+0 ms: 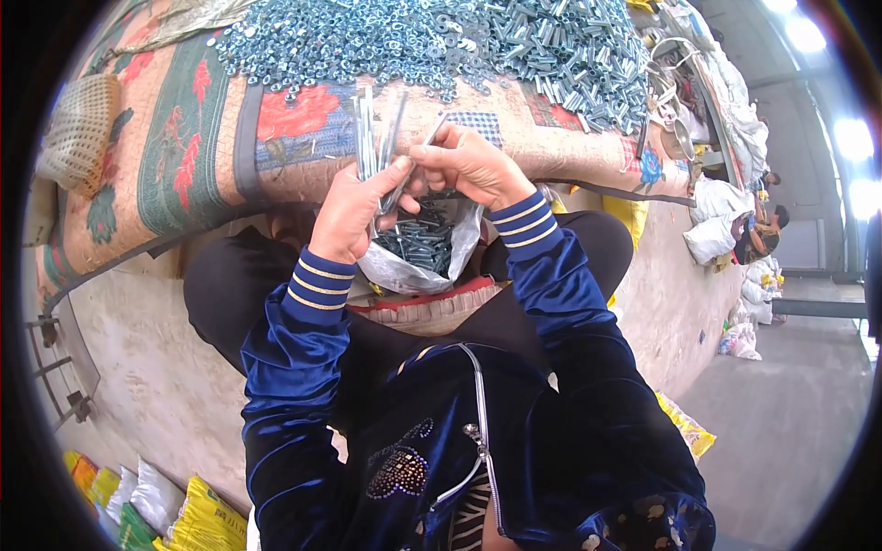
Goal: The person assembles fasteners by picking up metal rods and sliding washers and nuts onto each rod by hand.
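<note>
My left hand (347, 219) is closed around a bunch of long, thin metal rods (366, 138) that stick up past the fingers; their lower ends are partly hidden by the hand. Close beside it, my right hand (476, 167) pinches another slim metal rod (435, 129), which slants down toward the left thumb. Below both hands, between my legs, an open clear plastic bag (404, 277) holds many dark metal bolts or rods (421, 244). Whether the rods have heads or threads is too small to tell.
Ahead, a patterned cloth-covered table (308, 151) bears a heap of small nuts and washers (322, 46) and a heap of short metal tubes (588, 64). A woven cushion-like bundle (81, 133) is at left. Filled sacks (207, 514) lie lower left; people sit far right.
</note>
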`<action>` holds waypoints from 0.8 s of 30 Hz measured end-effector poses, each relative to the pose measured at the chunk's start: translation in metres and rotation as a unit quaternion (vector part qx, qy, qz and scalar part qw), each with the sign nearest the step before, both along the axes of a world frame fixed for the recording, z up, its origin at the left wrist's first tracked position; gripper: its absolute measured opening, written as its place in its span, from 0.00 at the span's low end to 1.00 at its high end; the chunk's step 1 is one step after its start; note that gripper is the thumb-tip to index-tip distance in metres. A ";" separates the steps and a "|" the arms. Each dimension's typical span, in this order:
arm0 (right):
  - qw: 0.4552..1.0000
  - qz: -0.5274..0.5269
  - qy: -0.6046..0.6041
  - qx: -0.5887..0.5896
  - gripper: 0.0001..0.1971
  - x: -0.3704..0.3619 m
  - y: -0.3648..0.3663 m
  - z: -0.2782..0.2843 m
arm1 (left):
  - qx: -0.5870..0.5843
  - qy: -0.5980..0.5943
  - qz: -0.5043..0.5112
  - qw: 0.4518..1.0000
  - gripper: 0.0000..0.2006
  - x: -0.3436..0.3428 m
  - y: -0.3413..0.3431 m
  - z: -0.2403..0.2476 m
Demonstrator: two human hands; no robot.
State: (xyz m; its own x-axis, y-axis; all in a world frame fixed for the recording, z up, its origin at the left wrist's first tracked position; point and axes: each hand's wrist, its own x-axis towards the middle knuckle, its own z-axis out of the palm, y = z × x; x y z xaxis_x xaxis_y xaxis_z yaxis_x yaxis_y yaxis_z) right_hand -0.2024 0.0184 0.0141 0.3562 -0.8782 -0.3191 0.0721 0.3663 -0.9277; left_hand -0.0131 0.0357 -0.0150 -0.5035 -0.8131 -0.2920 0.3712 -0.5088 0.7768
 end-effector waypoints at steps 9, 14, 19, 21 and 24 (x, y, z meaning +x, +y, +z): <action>0.993 -0.080 -0.026 -0.087 0.12 -0.016 -0.006 0.016 | 0.057 -0.010 -0.098 0.994 0.14 0.003 -0.002 -0.003; 0.970 -0.136 0.030 -0.200 0.12 -0.017 -0.001 0.022 | -0.011 -0.021 -0.069 0.997 0.12 -0.004 0.002 0.002; 0.957 -0.203 0.000 -0.208 0.12 -0.007 0.001 0.029 | -0.455 -0.234 0.210 0.833 0.11 -0.016 0.010 0.001; 0.950 -0.213 0.008 -0.230 0.12 -0.005 0.002 0.033 | -0.200 -0.124 0.088 0.968 0.12 -0.016 0.016 0.014; 0.948 -0.210 0.026 -0.239 0.11 -0.005 -0.002 0.034 | -0.101 -0.084 0.008 0.991 0.13 -0.009 0.012 0.013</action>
State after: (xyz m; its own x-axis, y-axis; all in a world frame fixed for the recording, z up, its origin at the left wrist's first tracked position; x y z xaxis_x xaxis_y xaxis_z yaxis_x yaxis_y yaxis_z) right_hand -0.2071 0.0165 0.0480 -0.0614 -0.9877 0.1435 0.0678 -0.1476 -0.9867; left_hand -0.0216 0.0475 -0.0018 -0.4489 -0.8706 -0.2013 0.2350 -0.3324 0.9134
